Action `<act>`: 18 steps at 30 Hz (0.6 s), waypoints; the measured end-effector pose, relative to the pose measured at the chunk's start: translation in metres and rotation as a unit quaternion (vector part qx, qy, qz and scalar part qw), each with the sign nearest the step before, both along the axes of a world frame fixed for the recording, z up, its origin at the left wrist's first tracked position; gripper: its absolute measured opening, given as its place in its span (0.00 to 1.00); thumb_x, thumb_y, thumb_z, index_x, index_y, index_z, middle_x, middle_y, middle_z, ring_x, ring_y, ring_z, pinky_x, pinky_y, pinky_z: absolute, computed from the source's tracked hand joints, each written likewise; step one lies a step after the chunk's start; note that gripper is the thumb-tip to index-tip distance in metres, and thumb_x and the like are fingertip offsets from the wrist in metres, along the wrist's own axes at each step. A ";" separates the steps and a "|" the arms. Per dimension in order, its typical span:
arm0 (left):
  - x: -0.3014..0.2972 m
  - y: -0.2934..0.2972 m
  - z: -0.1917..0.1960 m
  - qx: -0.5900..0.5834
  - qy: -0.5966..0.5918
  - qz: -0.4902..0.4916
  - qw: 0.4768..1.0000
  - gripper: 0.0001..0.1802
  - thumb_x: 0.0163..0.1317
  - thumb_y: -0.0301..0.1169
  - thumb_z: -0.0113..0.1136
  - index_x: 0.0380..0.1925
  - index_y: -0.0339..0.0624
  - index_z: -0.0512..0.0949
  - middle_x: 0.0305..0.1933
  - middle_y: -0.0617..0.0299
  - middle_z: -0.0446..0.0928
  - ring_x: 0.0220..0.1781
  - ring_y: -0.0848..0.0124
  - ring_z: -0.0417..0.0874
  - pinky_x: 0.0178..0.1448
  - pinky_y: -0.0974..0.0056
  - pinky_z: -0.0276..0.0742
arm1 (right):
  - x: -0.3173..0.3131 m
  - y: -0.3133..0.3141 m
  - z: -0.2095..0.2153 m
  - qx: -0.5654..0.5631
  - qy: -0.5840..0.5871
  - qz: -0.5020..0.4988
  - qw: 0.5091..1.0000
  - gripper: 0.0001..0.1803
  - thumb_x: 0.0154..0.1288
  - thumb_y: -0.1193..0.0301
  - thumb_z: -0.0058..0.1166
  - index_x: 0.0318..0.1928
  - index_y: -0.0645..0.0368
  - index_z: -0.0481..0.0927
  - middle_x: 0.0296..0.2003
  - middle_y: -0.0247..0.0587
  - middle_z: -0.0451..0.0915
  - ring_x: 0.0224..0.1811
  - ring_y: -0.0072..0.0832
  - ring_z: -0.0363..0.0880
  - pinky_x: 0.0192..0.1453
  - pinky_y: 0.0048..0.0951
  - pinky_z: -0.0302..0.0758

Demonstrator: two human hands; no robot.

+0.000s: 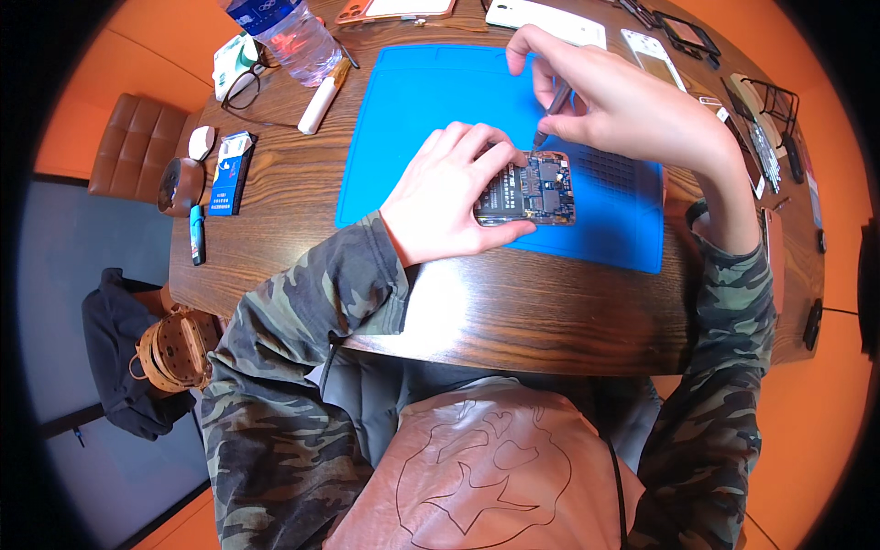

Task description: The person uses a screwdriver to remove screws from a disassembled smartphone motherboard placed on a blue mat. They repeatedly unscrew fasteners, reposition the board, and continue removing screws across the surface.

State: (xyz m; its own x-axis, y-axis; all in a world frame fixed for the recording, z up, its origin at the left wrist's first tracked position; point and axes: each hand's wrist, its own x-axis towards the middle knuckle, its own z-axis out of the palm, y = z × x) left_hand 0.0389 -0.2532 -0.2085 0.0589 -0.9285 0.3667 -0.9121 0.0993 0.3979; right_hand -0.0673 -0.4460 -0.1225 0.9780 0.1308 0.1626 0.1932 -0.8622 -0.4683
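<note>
left hand (446, 194) holding opened phone (529, 190) | right hand (612, 103) gripping screwdriver (550, 112) | blue mat (431, 101) | bottle (286, 35)

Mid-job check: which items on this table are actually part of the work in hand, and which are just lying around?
In use:
left hand steadying the opened phone
right hand holding the screwdriver, tip at the phone
blue mat underneath

Lying about:
water bottle
glasses
white marker
blue box
spare phones at the far edge
</note>
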 end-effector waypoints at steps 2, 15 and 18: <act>0.000 0.000 0.000 -0.007 -0.020 -0.004 1.000 0.33 0.48 0.48 0.74 0.50 0.41 0.77 0.52 0.57 0.75 0.53 0.57 0.73 0.61 0.57 0.69 | -0.002 0.002 0.002 -0.018 0.004 -0.010 1.000 0.20 0.65 0.74 0.58 0.56 0.58 0.68 0.28 0.38 0.74 0.32 0.28 0.78 0.36 0.30 0.75; 0.001 -0.001 0.000 -0.049 -0.072 -0.016 0.996 0.31 0.50 0.50 0.72 0.49 0.42 0.80 0.49 0.58 0.76 0.50 0.59 0.76 0.55 0.57 0.73 | 0.002 -0.001 0.005 -0.042 0.000 0.044 0.998 0.19 0.66 0.75 0.57 0.55 0.58 0.69 0.29 0.38 0.73 0.33 0.27 0.78 0.37 0.30 0.77; 0.001 -0.001 0.000 -0.047 -0.072 -0.016 0.996 0.31 0.50 0.50 0.72 0.49 0.42 0.79 0.50 0.57 0.76 0.50 0.59 0.76 0.56 0.57 0.73 | 0.004 0.005 0.010 -0.040 0.195 -0.149 0.969 0.21 0.63 0.75 0.60 0.55 0.58 0.69 0.31 0.38 0.73 0.36 0.28 0.79 0.38 0.28 0.77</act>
State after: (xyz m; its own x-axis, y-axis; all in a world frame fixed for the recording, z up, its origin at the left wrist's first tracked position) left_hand 0.0398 -0.2543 -0.2087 -0.0296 -0.8901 0.4547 -0.9547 0.1600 0.2510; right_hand -0.0633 -0.4408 -0.1123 0.9591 -0.1707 -0.2258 -0.2488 -0.8886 -0.3853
